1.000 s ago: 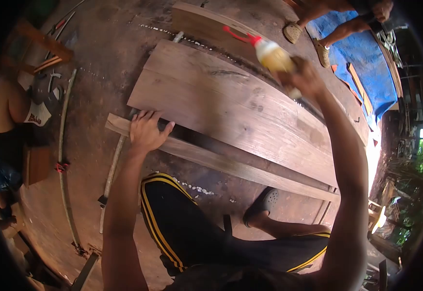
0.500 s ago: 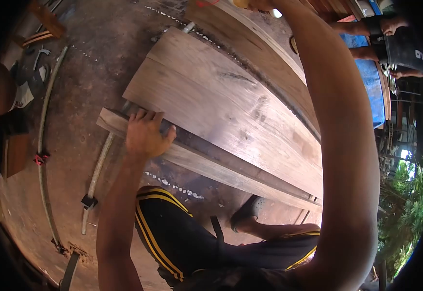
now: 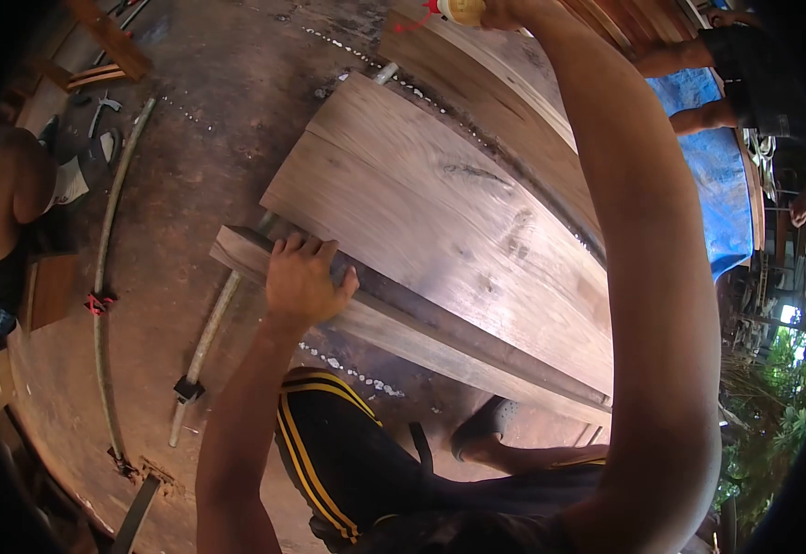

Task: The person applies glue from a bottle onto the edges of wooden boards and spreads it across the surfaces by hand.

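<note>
**Glue bottle out over the far plank, left hand pinning the strip**

So here's where things stand. The left hand (image 3: 306, 282) lies flat on the near end of the narrow wood strip (image 3: 421, 337), fingers spread and curled a bit over its edge, pressing rather than gripping. That strip runs just beside the wide plank (image 3: 440, 222), with a dark gap between the two.

The right hand (image 3: 504, 11) is stretched way out at the top edge of the view, wrapped around a glue bottle (image 3: 460, 9) with a red nozzle (image 3: 426, 11). Only part of the hand shows, so I can't tell exactly how tight the grip is, but the bottle is clearly in it. The nozzle sits over the far plank (image 3: 477, 83), beyond the wide one.

My read: this is the gluing step, with a bead going along a board edge. The next move probably calls for keeping the nozzle low and steady while the strip stays put.

Another person's legs (image 3: 689, 92) are by the blue tarp (image 3: 708, 185).
</note>
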Motion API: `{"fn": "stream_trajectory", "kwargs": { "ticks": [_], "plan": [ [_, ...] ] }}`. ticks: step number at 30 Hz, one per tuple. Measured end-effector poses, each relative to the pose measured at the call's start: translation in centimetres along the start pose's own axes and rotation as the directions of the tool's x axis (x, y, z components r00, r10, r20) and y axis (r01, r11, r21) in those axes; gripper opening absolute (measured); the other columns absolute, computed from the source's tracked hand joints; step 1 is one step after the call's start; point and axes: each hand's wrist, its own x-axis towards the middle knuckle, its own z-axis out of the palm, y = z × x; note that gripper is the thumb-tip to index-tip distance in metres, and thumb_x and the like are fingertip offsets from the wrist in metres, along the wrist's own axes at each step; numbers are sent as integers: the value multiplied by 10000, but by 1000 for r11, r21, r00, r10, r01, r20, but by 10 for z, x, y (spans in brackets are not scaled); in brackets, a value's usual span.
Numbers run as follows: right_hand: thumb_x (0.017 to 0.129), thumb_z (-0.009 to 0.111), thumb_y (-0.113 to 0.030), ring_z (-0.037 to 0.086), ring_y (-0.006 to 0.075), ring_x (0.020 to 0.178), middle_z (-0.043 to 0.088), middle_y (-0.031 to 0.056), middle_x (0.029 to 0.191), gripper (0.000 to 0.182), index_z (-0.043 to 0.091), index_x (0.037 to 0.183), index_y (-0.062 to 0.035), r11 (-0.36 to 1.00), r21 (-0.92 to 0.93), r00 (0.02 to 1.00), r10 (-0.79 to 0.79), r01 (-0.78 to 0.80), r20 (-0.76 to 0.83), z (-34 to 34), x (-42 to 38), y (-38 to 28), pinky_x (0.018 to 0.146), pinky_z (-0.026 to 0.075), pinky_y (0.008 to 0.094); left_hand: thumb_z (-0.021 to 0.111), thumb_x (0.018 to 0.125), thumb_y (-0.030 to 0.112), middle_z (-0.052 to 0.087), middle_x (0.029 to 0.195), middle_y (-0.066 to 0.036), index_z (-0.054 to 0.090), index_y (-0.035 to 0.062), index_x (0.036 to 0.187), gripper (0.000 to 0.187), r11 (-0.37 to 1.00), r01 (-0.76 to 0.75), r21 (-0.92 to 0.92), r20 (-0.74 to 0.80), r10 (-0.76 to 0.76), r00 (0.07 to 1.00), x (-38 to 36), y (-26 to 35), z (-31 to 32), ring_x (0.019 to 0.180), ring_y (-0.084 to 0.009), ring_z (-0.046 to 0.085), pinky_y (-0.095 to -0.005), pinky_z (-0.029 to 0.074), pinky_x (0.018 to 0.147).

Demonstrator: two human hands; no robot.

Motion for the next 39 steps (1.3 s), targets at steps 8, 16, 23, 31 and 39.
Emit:
{"fn": "stream_trajectory", "kwargs": {
  "ticks": [8, 16, 23, 31, 39],
  "plan": [
    [786, 718, -265, 753, 300, 1037, 778, 145, 1073, 300, 795, 1037, -120, 1000, 10, 996, -24, 25, -82, 12, 22, -4, 857, 603, 420, 743, 760, 314, 737, 945, -135, 758, 25, 1007, 381, 1000, 17, 4, 25, -17, 1000, 2, 5, -4, 935, -324, 650, -451, 495, 862],
    [803, 721, -226, 756, 293, 1036, 777, 142, 1090, 272, 796, 1043, -121, 1000, 23, 996, -4, 6, -88, 11, 18, -4, 865, 600, 402, 740, 765, 306, 736, 941, -134, 755, 26, 989, 359, 1000, 25, -3, 35, -25, 999, 4, 7, -5, 920, -325, 646, -446, 486, 865],
    [810, 717, -220, 758, 290, 1032, 779, 137, 1093, 267, 797, 1044, -120, 999, 45, 997, -10, 13, -71, 4, 8, -2, 852, 602, 400, 745, 752, 268, 744, 942, -130, 743, 57, 1023, 344, 1000, 5, -4, 29, -5, 1000, 2, 6, -3, 910, -340, 658, -456, 491, 837],
    [819, 707, -223, 765, 287, 1005, 784, 133, 1063, 247, 800, 1029, -129, 1000, 23, 998, -12, 13, -57, 11, -8, 3, 821, 603, 402, 750, 750, 275, 748, 957, -139, 750, 52, 1023, 353, 1000, 13, -3, 40, -13, 999, 2, 7, -4, 946, -351, 666, -472, 494, 878],
    [781, 757, -274, 770, 293, 940, 785, 138, 991, 245, 796, 966, -117, 999, 35, 992, -21, 25, -126, 19, -21, 19, 803, 604, 419, 749, 759, 294, 752, 934, -146, 757, 43, 968, 327, 1000, -6, 19, -8, 6, 1000, 1, 10, -4, 941, -337, 665, -468, 496, 907]
  ]
}}
